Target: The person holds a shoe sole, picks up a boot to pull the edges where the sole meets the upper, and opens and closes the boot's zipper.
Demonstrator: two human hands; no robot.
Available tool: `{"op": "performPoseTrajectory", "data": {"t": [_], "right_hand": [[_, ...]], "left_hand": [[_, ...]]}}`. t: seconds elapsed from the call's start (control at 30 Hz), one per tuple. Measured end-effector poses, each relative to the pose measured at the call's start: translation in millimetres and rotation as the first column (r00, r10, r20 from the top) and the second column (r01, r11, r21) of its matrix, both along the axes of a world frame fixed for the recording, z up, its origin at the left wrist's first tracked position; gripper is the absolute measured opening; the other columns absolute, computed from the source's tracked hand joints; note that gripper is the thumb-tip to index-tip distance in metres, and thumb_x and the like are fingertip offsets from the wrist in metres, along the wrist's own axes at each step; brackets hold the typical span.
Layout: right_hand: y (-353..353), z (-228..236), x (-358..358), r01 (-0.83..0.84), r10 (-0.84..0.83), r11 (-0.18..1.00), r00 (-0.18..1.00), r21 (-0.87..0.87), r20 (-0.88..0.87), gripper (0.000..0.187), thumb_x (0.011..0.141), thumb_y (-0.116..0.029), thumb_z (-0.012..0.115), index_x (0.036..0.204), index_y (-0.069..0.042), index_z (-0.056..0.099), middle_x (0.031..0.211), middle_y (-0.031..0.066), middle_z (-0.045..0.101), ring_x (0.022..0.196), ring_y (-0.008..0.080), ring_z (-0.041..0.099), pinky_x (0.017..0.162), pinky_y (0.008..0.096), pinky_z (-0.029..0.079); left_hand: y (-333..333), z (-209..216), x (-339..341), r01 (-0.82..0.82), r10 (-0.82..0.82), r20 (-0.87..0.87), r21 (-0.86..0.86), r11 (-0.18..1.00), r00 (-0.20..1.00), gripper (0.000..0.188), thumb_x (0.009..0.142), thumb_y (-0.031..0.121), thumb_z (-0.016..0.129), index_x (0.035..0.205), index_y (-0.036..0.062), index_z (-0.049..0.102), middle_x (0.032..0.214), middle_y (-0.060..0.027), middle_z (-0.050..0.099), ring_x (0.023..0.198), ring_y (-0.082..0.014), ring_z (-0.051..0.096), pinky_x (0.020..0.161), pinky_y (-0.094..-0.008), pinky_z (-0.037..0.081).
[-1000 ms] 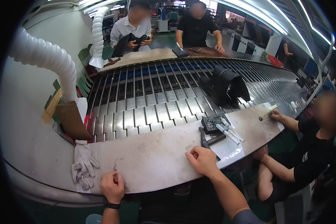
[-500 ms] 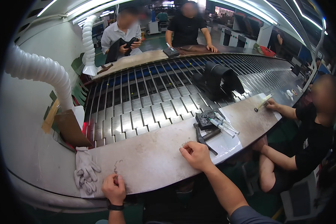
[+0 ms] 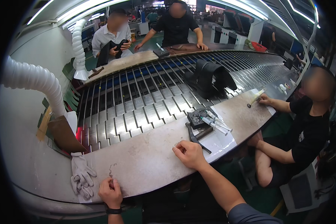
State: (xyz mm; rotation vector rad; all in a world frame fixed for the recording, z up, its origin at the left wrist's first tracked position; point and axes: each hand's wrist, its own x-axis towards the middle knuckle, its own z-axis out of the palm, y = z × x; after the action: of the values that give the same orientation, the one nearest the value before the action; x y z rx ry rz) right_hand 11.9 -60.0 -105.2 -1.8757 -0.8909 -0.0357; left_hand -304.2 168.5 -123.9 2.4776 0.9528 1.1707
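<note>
Left hand: [image 3: 110,194] 7 o'clock in the view, at the board's near edge; fingers curled in loosely, nothing visible held; whether the tips meet cannot be told.
Right hand: [image 3: 191,155] 5 o'clock, over the board; fingers bent, thumb near the forefinger; a small item between them cannot be ruled out.
Board: [image 3: 145,160] pale and stained, running from 8 to 3 o'clock below both hands.
Gloves: [image 3: 81,173] at the board's left end, 10 o'clock from the left hand, apart from it.
Tool: [image 3: 191,134] dark and curved, just beside the right hand at 12 o'clock; kind uncertain.
Block: [image 3: 198,118] black, beyond the tool, with syringes [image 3: 217,126] at its 4 o'clock side.
Conveyor: [image 3: 138,118] metal slats at 12 o'clock from the board; a black boot [image 3: 203,80] on it.
Good handling (judged): rest the hands lightly, wrists loose, fingertips clear of slats and syringe tips.
Lettering: a small pale mark on the seated co-worker's black shirt [image 3: 306,128], 3 o'clock; illegible.
</note>
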Motion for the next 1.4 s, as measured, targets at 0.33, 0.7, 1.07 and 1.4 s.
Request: {"op": "performPoseTrajectory", "data": {"t": [0.33,0.7,1.07,1.4], "right_hand": [[2.1,2.2,1.0,-0.006,0.007,1.000,1.000,-0.025,0.020,0.025,0.095,-0.029,0.079,0.088,-0.006,0.076,0.074,0.0097,0.073,0.066,0.0269,0.072,0.063,0.0386,0.056],[-0.5,0.7,-1.4,-0.015,0.016,0.998,0.999,-0.055,0.035,0.025,0.095,-0.030,0.079,0.087,-0.006,0.077,0.074,0.0105,0.073,0.066,0.0281,0.072,0.063,0.0393,0.056],[2.7,3.2,-1.1,-0.021,0.022,1.000,0.999,-0.019,0.028,0.023,0.095,-0.027,0.079,0.088,-0.005,0.076,0.072,0.0104,0.071,0.064,0.0272,0.071,0.062,0.0387,0.055],[2.4,4.8,0.0,-0.020,0.022,0.997,0.999,-0.069,0.029,0.024,0.095,-0.027,0.081,0.091,-0.003,0.078,0.075,0.0106,0.074,0.066,0.0213,0.072,0.063,0.0341,0.056]], "left_hand": [[2.1,2.0,0.2,-0.021,0.021,-0.004,0.005,1.000,1.000,0.014,0.091,0.014,0.077,0.097,0.0025,0.072,0.069,-0.0101,0.060,0.063,-0.0316,0.060,0.061,-0.0460,0.047],[-1.3,4.3,-1.5,-0.030,0.030,-0.008,0.013,0.999,1.000,0.014,0.086,0.014,0.078,0.092,0.0034,0.071,0.069,-0.0104,0.061,0.065,-0.0345,0.062,0.063,-0.0484,0.049],[-0.2,4.9,-1.2,-0.019,0.019,-0.025,-0.012,1.000,1.000,0.015,0.088,0.016,0.077,0.093,0.0036,0.071,0.068,-0.0102,0.060,0.064,-0.0348,0.061,0.062,-0.0481,0.048],[0.7,3.5,-0.9,-0.028,0.028,-0.016,0.006,1.000,0.999,0.015,0.090,0.015,0.077,0.097,0.0029,0.071,0.068,-0.0107,0.059,0.063,-0.0334,0.059,0.061,-0.0476,0.046]]}}
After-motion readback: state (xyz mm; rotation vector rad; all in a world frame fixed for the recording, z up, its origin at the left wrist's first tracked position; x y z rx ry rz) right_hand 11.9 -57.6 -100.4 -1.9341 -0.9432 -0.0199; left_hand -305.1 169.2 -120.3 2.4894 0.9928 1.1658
